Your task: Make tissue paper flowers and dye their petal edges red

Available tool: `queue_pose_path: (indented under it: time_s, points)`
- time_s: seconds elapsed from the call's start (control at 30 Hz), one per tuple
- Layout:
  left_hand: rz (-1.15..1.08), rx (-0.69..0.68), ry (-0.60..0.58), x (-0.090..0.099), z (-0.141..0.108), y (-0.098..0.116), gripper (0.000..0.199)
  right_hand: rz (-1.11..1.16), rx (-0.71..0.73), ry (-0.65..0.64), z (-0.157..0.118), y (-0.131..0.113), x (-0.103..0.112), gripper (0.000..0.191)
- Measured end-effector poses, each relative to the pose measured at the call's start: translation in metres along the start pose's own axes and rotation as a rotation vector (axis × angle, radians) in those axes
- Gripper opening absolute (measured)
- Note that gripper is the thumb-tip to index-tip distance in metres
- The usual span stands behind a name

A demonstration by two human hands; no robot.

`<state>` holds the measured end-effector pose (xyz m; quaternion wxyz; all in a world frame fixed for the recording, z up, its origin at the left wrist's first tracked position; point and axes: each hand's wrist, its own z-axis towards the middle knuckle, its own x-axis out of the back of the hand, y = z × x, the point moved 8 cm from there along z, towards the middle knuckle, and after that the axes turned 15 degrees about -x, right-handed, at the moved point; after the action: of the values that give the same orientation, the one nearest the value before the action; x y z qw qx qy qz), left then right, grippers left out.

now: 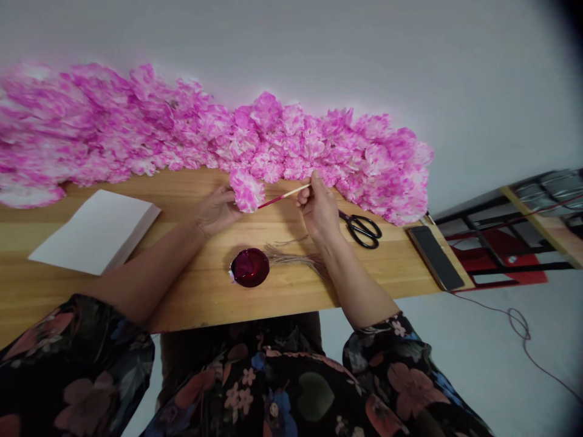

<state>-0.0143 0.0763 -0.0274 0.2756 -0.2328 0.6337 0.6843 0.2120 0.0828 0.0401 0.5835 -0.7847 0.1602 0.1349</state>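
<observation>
My left hand (219, 209) is closed on a pink and white paper flower (247, 190), holding it up over the table. Between the fingers of my right hand (317, 203) is a thin pale stick (291, 192). Its dark red end meets the flower's lower right edge or lies just beside it; I cannot tell which. Below my hands stands a small round bowl (257, 267) of dark red liquid, with a dark magenta lump at its left side. A bundle of thin brown wires (296, 258) lies right of the bowl, partly under my right forearm.
Many pink and white paper flowers (182, 127) are heaped along the wall. A stack of white paper (98, 230) lies at left. Black-handled scissors (362, 230) rest right of my right hand. A phone (436, 258) sits by the table's right end, with a cable (514, 321) beyond.
</observation>
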Motion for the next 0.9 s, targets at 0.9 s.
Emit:
queue_pose_path:
  time_s: [0.9]
  points:
    - [-0.008,-0.036,0.056,-0.017,-0.001,0.002,0.022,0.071,0.137,-0.109,0.0,-0.022,0.002,0.04]
